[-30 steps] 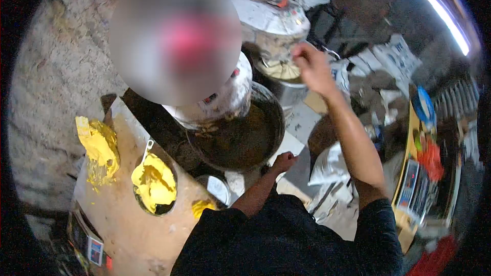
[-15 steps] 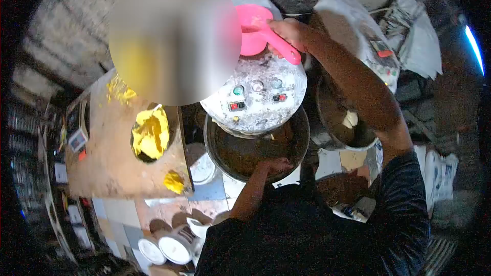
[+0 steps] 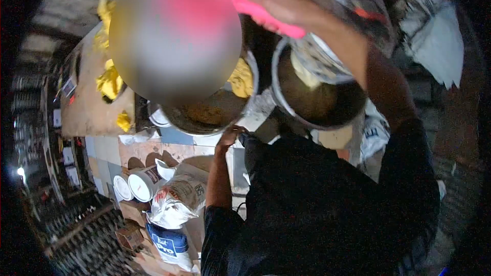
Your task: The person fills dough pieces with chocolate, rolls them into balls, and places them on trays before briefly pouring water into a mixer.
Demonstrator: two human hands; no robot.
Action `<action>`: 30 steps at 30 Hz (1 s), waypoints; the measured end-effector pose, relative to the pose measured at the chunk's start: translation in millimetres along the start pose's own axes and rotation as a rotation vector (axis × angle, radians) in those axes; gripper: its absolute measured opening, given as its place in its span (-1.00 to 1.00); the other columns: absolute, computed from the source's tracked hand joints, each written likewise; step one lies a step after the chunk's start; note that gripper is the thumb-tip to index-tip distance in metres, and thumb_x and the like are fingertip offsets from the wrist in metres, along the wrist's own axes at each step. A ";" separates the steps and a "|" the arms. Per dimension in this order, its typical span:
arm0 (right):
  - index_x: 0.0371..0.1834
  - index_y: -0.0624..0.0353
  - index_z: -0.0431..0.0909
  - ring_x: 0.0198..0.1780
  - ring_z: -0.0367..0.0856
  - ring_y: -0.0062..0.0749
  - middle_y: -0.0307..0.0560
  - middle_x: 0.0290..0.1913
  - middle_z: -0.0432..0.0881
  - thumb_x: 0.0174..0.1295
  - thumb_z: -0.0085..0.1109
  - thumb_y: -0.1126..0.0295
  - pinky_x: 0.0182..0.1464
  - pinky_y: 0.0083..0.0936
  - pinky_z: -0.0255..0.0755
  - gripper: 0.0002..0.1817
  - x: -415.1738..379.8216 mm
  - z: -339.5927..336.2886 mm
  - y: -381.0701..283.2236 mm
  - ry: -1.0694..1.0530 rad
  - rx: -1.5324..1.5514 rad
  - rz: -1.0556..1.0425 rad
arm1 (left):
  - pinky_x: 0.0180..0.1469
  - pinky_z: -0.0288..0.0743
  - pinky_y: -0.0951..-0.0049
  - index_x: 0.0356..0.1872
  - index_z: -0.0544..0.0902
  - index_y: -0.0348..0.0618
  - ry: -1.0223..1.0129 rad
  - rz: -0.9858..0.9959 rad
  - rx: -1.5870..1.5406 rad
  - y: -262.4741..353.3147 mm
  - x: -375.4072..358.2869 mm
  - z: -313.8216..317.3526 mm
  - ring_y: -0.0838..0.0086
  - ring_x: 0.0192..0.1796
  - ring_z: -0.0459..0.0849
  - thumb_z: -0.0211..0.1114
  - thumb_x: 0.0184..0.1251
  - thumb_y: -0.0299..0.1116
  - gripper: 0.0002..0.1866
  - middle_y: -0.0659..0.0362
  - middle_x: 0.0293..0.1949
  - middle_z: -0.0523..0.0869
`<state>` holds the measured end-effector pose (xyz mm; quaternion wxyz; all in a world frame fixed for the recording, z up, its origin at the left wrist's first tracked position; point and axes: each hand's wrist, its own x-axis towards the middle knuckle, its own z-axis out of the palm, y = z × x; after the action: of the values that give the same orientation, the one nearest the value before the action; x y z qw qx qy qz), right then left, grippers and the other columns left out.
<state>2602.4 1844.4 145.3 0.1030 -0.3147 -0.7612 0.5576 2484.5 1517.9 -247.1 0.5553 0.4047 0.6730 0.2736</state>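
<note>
My right hand (image 3: pixel 276 2) is closed around the handle of a pink plastic scoop (image 3: pixel 271 18), raised at the top of the view. A blurred disc hides part of the scoop. Below, at the near rim of a large metal mixing bowl (image 3: pixel 249 105), my left hand (image 3: pixel 231 137) has its fingers curled against the edge. Yellow dough-like mass (image 3: pixel 241 79) clings inside this bowl on its right side, and brownish residue coats the bottom.
A second mixing bowl (image 3: pixel 280 97) stands to the right, with pale material hanging under its mixer head (image 3: pixel 319 59). On the left, a wooden table (image 3: pixel 84 105) carries yellow lumps (image 3: pixel 110 82). White buckets (image 3: pixel 144 184) and sacks (image 3: pixel 176 199) sit on the tiled floor.
My view has shifted to the right. The scoop has lifted away from the mixer top in my right hand. My left hand has moved from inside the bowl's edge to its outer rim.
</note>
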 end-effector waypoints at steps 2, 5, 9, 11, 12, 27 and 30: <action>-0.43 0.18 0.43 -0.71 0.33 -0.64 -0.27 -0.64 0.41 0.40 -0.16 -0.13 -0.70 -0.62 0.27 -0.44 -46.0 -4.0 34.2 -0.035 -0.029 0.005 | -0.09 0.46 0.34 -0.14 0.64 -0.25 0.221 -0.083 -0.137 -89.4 1.7 29.9 0.29 -0.15 0.63 0.13 0.36 -0.32 -0.76 -0.01 -0.16 0.66; -0.42 0.21 0.43 -0.66 0.44 -0.53 -0.19 -0.64 0.48 0.46 -0.18 0.06 -0.58 -0.48 0.34 -0.55 -118.6 3.7 80.6 0.035 -0.240 -0.137 | -0.15 0.50 0.16 -0.18 0.67 -0.13 0.424 -0.396 -0.116 -156.6 -28.3 65.4 0.08 -0.18 0.66 0.27 0.27 -0.11 -0.69 -0.09 -0.24 0.69; -0.23 0.29 0.50 -0.51 0.52 -0.26 -0.03 -0.59 0.49 0.42 -0.10 0.27 -0.38 -0.34 0.38 -0.71 -196.6 25.2 155.1 0.180 -0.177 -0.262 | -0.26 0.47 0.18 -0.29 0.66 -0.12 0.425 -0.106 0.196 -224.1 -84.3 117.9 0.15 -0.33 0.60 0.28 0.23 -0.10 -0.72 -0.03 -0.42 0.66; -0.18 0.33 0.52 -0.48 0.54 -0.22 0.02 -0.56 0.51 0.41 -0.11 0.30 -0.34 -0.34 0.41 -0.71 -220.8 36.2 193.0 0.318 -0.329 -0.388 | -0.38 0.44 0.28 -0.32 0.65 -0.14 0.311 -0.131 0.257 -240.2 -101.2 140.9 0.30 -0.48 0.53 0.28 0.23 -0.24 -0.81 0.08 -0.53 0.62; -0.16 0.34 0.52 -0.46 0.55 -0.18 0.05 -0.54 0.52 0.41 -0.13 0.31 -0.32 -0.32 0.42 -0.70 -231.1 43.2 213.1 0.445 -0.536 -0.544 | -0.45 0.43 0.33 -0.33 0.65 -0.15 0.247 -0.121 0.297 -248.0 -102.3 145.9 0.37 -0.55 0.49 0.28 0.23 -0.30 -0.86 0.14 -0.59 0.61; -0.12 0.33 0.52 -0.36 0.65 -0.03 0.18 -0.44 0.62 0.47 -0.27 0.23 -0.24 -0.19 0.47 -0.60 -270.9 27.1 263.2 0.068 0.047 0.138 | -0.23 0.51 0.23 -0.23 0.62 -0.09 0.319 -0.207 0.196 -85.3 1.0 134.3 0.21 -0.33 0.69 0.36 0.18 -0.11 -0.70 0.10 -0.48 0.70; -0.16 0.32 0.53 -0.41 0.65 -0.07 0.15 -0.49 0.61 0.48 -0.27 0.19 -0.27 -0.20 0.47 -0.57 -269.7 28.8 272.5 0.065 0.024 0.189 | -0.19 0.52 0.21 -0.21 0.63 -0.11 0.294 -0.329 0.374 -24.7 -7.7 135.7 0.20 -0.32 0.68 0.38 0.17 -0.16 -0.71 0.04 -0.46 0.70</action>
<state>2897.6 1710.7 -61.6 0.0782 -0.4015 -0.7177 0.5636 2610.5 1487.4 -295.0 0.4044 0.3414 0.8417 0.1069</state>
